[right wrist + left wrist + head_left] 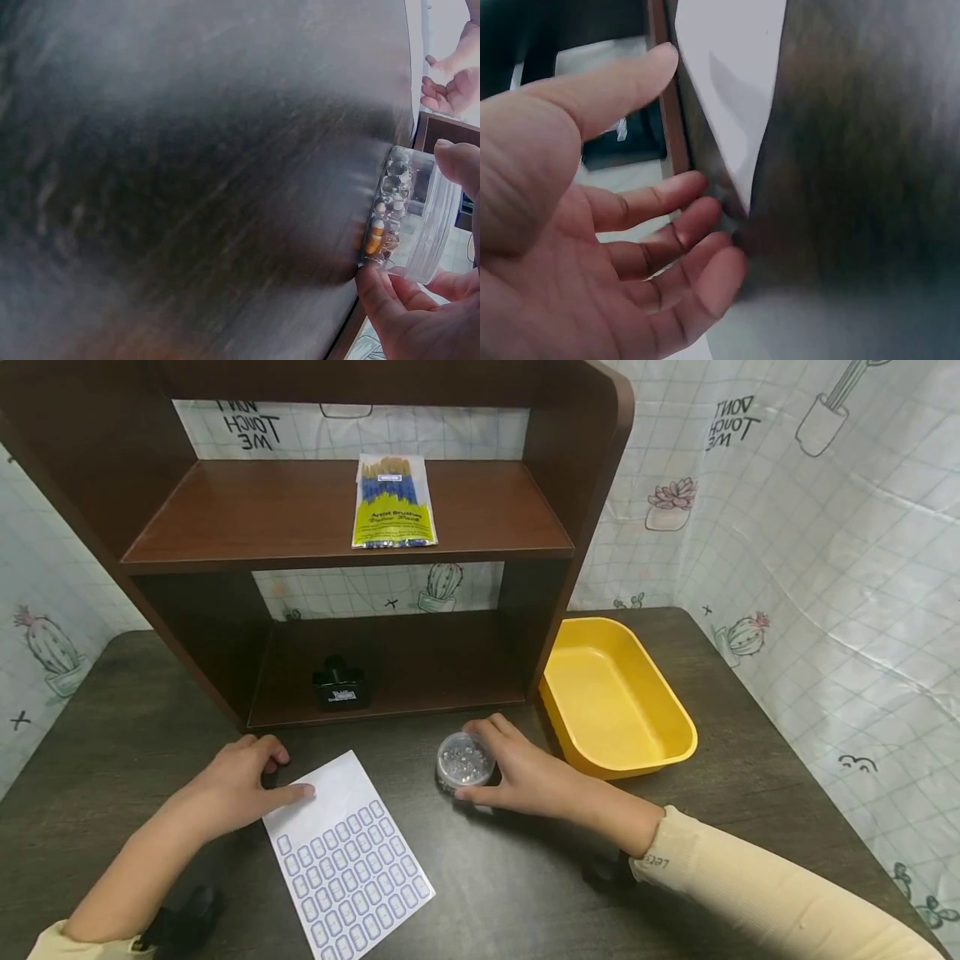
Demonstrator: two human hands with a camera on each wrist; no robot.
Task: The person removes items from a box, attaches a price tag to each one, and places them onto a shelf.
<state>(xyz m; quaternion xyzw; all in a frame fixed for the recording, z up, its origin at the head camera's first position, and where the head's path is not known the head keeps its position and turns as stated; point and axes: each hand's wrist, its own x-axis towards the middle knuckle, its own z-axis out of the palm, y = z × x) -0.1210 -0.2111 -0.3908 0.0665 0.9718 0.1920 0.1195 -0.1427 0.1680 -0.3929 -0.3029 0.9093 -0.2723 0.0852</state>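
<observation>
On the dark table my right hand [525, 774] grips a small round clear jar [465, 762] by its sides, thumb and fingers around it. Glassy, bead-like pieces [390, 195] fill the lower part of the jar in the right wrist view, and its lid is on. A white sheet of blue-framed stickers [352, 852] lies flat, tilted, left of the jar. Beside its upper left edge hovers my left hand [228, 785], fingers loosely bent and holding nothing. The left thumb reaches over the sheet in the head view; whether it touches the paper I cannot tell.
Behind the hands stands a dark brown shelf unit [352, 560]. A pack of artist brushes [393, 506] lies on its upper board, and a black ink bottle [340, 685] stands below. Right of the unit sits a yellow bin [618, 693], close to my right forearm.
</observation>
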